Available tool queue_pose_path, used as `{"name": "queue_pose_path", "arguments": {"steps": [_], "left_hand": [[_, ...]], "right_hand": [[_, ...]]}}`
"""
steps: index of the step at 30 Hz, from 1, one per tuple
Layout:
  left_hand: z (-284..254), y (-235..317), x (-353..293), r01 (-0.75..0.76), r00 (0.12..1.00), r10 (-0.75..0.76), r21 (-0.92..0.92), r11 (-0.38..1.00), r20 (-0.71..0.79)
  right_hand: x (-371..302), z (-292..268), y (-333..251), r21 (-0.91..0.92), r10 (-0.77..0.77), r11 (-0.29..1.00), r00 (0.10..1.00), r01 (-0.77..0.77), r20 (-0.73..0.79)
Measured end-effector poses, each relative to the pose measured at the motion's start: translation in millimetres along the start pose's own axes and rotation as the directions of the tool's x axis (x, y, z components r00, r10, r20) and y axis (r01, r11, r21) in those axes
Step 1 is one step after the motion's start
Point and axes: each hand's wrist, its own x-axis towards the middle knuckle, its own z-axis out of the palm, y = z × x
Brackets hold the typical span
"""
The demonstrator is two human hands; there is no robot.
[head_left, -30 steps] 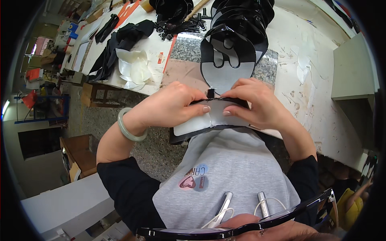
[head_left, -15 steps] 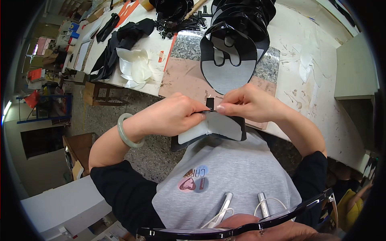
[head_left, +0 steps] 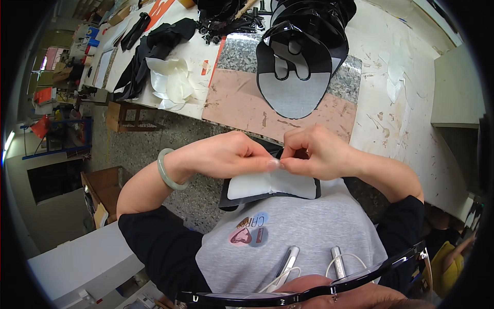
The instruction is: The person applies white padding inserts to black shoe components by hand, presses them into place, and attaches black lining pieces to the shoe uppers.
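Observation:
Close in front of my body is a black shoe upper [head_left: 224, 202] with two white lining pieces [head_left: 298, 188] meeting along a middle seam. My left hand [head_left: 226, 154] is closed, thumb and fingers pinching at its top edge. Right beside it, the thumb and bent fingers of my right hand [head_left: 320, 154] pinch at the same spot, the fingertips of both hands nearly touching. My fingers hide that edge and whatever small part lies in the pinch. Beyond my hands lies a stack of glossy black uppers [head_left: 263, 72] with grey lining, the front one showing cut-outs.
A pinkish board [head_left: 236, 98] and a speckled slab [head_left: 234, 56] lie on the white table [head_left: 381, 118]. To the left are cream sheet pieces [head_left: 172, 85], black fabric [head_left: 149, 56] and small black strips [head_left: 247, 24]. A pale cabinet [head_left: 458, 87] stands at the right.
Both hands and the upper have come a little nearer my body. My fingertips have drawn together over the seam, and the small black tab that stuck up there is now mostly hidden.

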Motion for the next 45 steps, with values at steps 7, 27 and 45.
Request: {"name": "queue_pose_path", "arguments": {"steps": [7, 27, 45], "left_hand": [[7.6, -7.9, -0.2, -0.192, 0.972, 0.218, 0.248, 0.95, -0.083], [-30.6, 29.7, -16.9, -0.032, 0.635, 0.61, 0.772, 0.635, -0.475], [-33.4, 29.4, 16.4, -0.622, 0.617, 0.422, -0.082, 0.779, -0.664]], "right_hand": [[0.7, -2.5, -6.6, -0.062, -0.013, 0.998, 0.997, 0.017, 0.073], [50.0, -26.2, -18.1, -0.504, -0.079, 0.864, 0.991, 0.016, -0.104], [12.9, -60.3, -20.5, 0.342, -0.135, 0.84, 0.772, 0.422, -0.621]]}}
